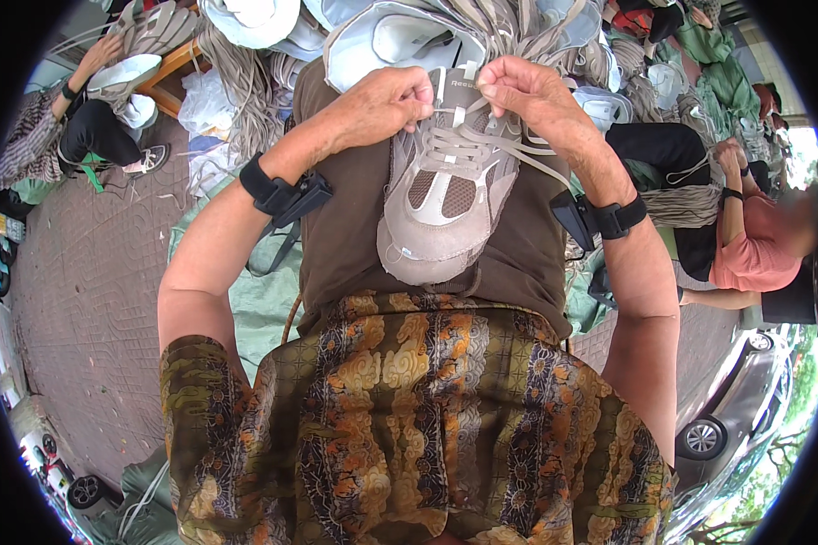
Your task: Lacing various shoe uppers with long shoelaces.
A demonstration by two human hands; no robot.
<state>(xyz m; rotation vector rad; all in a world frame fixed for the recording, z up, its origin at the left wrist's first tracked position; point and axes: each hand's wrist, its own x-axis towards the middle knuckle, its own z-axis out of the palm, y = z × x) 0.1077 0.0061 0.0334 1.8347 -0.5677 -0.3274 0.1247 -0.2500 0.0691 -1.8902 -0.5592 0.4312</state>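
A taupe and white sneaker (445, 209) rests on my lap, its toe toward me and its tongue standing up at the far end. Beige shoelaces (463, 150) cross its front, and loose lengths trail off to the right. At the left of the tongue, my left hand (391, 104) is closed with fingers pinched by the upper eyelets; a bit of lace shows at its fingertips. My right hand (532, 95) pinches a lace at the right of the tongue, thumb against forefinger.
White shoe pieces (409, 41) and bundles of laces (236, 91) pile up beyond my knees. One person (64, 118) sits at the far left, another in a pink shirt (759, 241) at the right. Brick paving (91, 291) lies leftward; a parked car (732, 409) stands at the lower right.
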